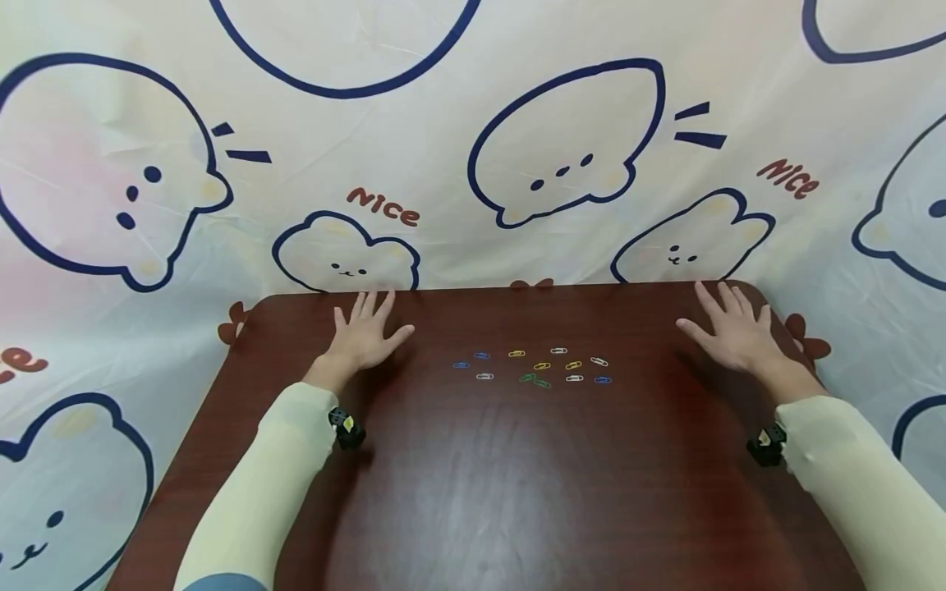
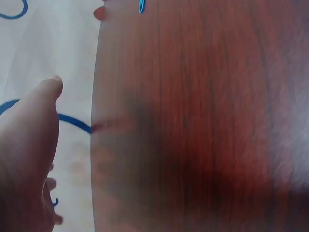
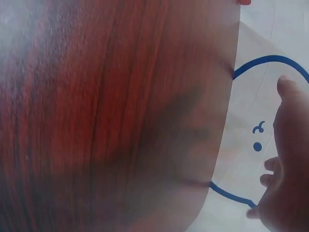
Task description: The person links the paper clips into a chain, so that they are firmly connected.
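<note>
Small paper clips lie scattered on the dark wooden table point(image 1: 539, 476), between the two hands in the head view. Three are blue, one blue clip point(image 1: 602, 380) being at the right end. Three yellow clips point(image 1: 542, 366) and two green clips point(image 1: 543, 383) lie in the middle, among several white clips point(image 1: 484, 376). My left hand point(image 1: 362, 338), fingers spread, is over the far left of the table, left of the clips. Over the far right, my right hand point(image 1: 737, 338) has its fingers spread too. Both hold nothing. A blue clip point(image 2: 141, 6) shows at the left wrist view's top edge.
A pale cloth point(image 1: 443, 254) printed with blue-outlined cartoon animals hangs behind the table and along its sides. The table's far edge point(image 1: 473, 290) runs just past the fingertips. Black wrist cameras point(image 1: 346, 428) sit on both forearms.
</note>
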A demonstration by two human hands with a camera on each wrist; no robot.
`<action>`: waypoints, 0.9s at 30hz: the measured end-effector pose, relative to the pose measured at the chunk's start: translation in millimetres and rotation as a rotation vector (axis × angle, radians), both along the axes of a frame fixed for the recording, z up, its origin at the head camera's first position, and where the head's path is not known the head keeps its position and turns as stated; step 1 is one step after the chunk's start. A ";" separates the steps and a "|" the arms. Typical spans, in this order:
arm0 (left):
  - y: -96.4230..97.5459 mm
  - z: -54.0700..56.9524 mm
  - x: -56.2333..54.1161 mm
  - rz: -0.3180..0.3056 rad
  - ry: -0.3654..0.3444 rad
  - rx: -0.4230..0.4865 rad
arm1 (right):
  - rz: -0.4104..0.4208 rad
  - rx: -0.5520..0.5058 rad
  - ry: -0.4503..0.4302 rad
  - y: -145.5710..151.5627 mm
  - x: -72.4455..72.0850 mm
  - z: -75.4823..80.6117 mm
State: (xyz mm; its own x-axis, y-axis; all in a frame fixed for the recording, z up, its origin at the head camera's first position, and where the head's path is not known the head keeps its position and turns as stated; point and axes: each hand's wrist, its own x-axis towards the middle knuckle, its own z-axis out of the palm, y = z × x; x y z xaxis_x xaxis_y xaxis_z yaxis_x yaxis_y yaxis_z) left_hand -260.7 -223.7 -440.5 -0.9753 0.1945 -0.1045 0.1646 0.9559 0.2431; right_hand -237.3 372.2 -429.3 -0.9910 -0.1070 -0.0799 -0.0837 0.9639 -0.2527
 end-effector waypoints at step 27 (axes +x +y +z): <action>54.9 -25.4 16.8 -0.188 -0.098 0.494 | -0.022 -0.494 -0.003 -60.3 14.4 -28.5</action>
